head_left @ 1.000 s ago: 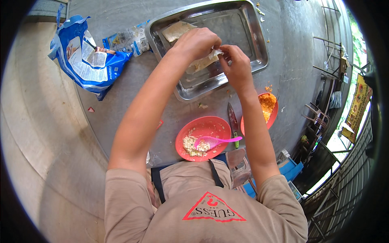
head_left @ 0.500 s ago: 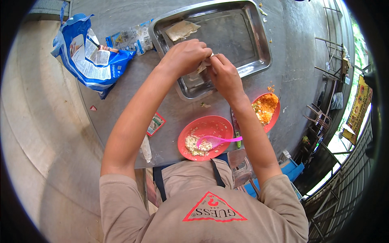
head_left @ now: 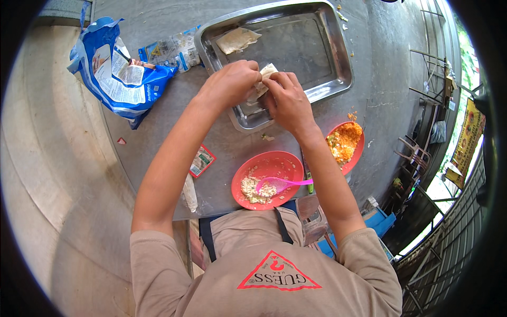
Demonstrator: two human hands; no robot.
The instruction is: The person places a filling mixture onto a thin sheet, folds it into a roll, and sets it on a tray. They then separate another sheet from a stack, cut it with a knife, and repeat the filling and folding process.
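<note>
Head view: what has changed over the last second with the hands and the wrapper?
Both hands, left hand and right hand, came back from inside the steel tray to its near rim, still pinching the pale wrapper together. The folded piece in the tray, red bowl and pink spoon stayed put.

Both arms reach forward, left hand (head_left: 231,83) and right hand (head_left: 288,100) touching, fingers seemingly pinched.

Pale wrapper (head_left: 265,74) mostly hidden betw. both hands' grip
</note>
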